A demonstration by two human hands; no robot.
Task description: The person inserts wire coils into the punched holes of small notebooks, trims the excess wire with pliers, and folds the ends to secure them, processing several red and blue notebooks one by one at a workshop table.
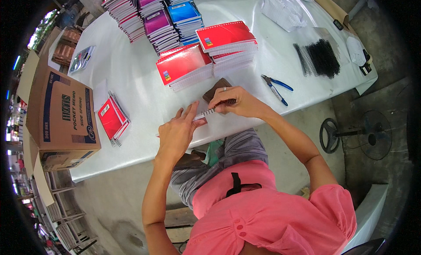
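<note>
Black binding-coil [207, 111] being pinched by right hand [230, 99] | red notebook [204, 121] being pressed under outstretched left hand [176, 131] | kinking being risked by over-twisting

Bright light; shiny glare on white table [127, 75] & red notebooks [182, 64], top ctr. Far R's dim. Far L has v. bright bits. Lines bend nr black rim.
</note>
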